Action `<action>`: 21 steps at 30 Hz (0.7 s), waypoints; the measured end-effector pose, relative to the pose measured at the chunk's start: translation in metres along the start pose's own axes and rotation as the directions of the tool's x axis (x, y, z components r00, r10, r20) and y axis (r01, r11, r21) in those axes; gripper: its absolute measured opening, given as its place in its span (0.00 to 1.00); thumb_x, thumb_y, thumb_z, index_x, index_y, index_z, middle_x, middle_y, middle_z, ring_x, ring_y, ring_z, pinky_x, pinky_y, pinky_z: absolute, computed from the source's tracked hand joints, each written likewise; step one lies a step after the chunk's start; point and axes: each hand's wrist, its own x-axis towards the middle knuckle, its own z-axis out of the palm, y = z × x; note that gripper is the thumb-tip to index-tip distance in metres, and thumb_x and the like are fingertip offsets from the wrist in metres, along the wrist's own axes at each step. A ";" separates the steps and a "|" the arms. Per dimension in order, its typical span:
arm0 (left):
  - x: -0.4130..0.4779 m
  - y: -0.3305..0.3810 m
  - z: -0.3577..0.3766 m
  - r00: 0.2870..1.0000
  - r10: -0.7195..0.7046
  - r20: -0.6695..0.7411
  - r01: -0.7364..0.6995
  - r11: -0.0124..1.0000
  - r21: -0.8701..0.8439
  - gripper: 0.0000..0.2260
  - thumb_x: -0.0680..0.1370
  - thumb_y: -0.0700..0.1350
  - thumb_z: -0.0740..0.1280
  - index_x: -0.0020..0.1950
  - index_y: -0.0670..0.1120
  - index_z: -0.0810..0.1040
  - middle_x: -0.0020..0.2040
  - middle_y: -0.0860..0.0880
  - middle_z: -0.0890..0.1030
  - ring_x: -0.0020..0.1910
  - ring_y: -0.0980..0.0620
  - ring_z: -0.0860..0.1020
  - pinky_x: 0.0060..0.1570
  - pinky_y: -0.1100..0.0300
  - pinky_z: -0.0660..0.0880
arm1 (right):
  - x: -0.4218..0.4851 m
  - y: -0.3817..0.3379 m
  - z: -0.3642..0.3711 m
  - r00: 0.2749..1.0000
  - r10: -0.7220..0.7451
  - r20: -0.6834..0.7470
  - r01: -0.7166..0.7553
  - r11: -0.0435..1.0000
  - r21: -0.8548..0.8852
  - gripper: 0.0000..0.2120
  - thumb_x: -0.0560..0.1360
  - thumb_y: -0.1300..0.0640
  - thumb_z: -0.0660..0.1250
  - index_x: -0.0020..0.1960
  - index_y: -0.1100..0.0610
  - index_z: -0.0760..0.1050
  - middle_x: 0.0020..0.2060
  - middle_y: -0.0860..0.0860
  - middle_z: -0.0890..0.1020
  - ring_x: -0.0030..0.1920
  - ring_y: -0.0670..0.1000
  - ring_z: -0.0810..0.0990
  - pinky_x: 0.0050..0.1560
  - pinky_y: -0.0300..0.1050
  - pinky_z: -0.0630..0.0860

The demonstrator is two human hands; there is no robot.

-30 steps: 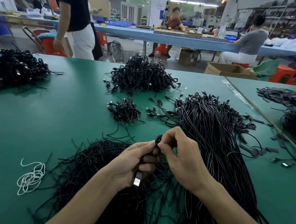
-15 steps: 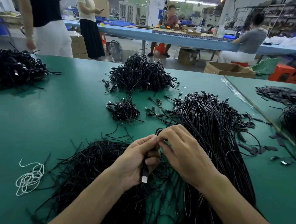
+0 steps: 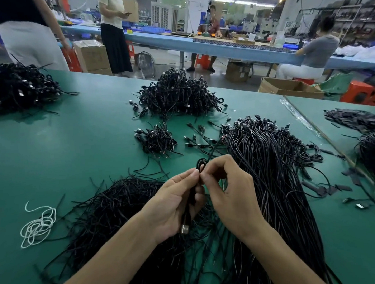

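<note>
head view, folded black cable (image 3: pixel 200 164) pinched between left hand (image 3: pixel 176 204) and right hand (image 3: pixel 230 196), hands together

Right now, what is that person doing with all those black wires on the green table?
A person seems to be folding one black cable into a little bundle. The left hand grips the folded cable, with its metal plug sticking out below the palm. The right hand pinches the small loop at the top. A heap of loose long cables lies on the green table to the right, and piles of bundled cables sit farther back.
</note>
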 end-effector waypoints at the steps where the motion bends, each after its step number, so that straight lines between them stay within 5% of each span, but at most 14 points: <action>1: 0.000 -0.001 -0.002 0.999 0.042 0.000 -0.042 0.997 0.061 0.07 0.73 0.41 0.69 0.49 0.41 0.83 0.40 0.44 0.78 0.35 0.53 0.76 0.35 0.64 0.79 | 0.000 -0.002 0.001 0.999 0.032 -0.026 -0.031 0.998 0.063 0.12 0.76 0.68 0.69 0.44 0.52 0.73 0.39 0.44 0.79 0.40 0.41 0.80 0.38 0.29 0.75; 5: -0.004 0.002 -0.008 0.974 0.220 0.049 -0.219 0.872 0.438 0.12 0.72 0.46 0.71 0.53 0.42 0.81 0.48 0.43 0.82 0.48 0.47 0.79 0.54 0.55 0.78 | 0.004 -0.002 0.000 0.993 0.111 -0.042 -0.105 0.987 0.120 0.15 0.75 0.65 0.70 0.43 0.45 0.72 0.41 0.44 0.80 0.42 0.47 0.80 0.44 0.39 0.78; 8: -0.005 0.007 -0.010 0.922 0.366 0.124 -0.299 0.473 0.829 0.13 0.74 0.55 0.68 0.52 0.48 0.80 0.35 0.58 0.78 0.34 0.60 0.73 0.36 0.68 0.72 | 0.005 -0.002 -0.001 0.988 0.153 -0.028 -0.145 0.972 0.186 0.19 0.75 0.65 0.70 0.41 0.42 0.71 0.40 0.44 0.80 0.42 0.48 0.79 0.45 0.39 0.77; 11: -0.004 0.010 -0.015 0.876 0.434 0.211 -0.336 0.235 0.912 0.13 0.76 0.56 0.65 0.55 0.51 0.81 0.38 0.57 0.76 0.29 0.61 0.70 0.32 0.70 0.67 | 0.004 -0.001 0.000 0.981 0.195 -0.015 -0.187 0.957 0.223 0.18 0.75 0.66 0.70 0.41 0.44 0.70 0.40 0.46 0.80 0.41 0.48 0.80 0.45 0.40 0.78; 15: -0.002 0.005 -0.018 0.829 0.511 0.227 -0.369 0.195 0.909 0.09 0.79 0.47 0.68 0.56 0.59 0.81 0.48 0.52 0.75 0.35 0.54 0.77 0.37 0.62 0.77 | 0.003 0.003 0.003 0.939 0.342 0.036 -0.331 0.872 0.360 0.13 0.76 0.68 0.69 0.43 0.54 0.69 0.38 0.49 0.82 0.39 0.47 0.80 0.43 0.39 0.78; 21: -0.003 0.004 -0.010 0.764 0.610 0.212 -0.456 0.277 0.846 0.13 0.80 0.34 0.64 0.54 0.48 0.85 0.56 0.52 0.79 0.58 0.51 0.80 0.59 0.58 0.77 | 0.003 0.006 0.004 0.850 0.495 0.182 -0.484 0.596 0.641 0.15 0.76 0.71 0.67 0.42 0.56 0.66 0.32 0.49 0.78 0.33 0.45 0.74 0.35 0.36 0.75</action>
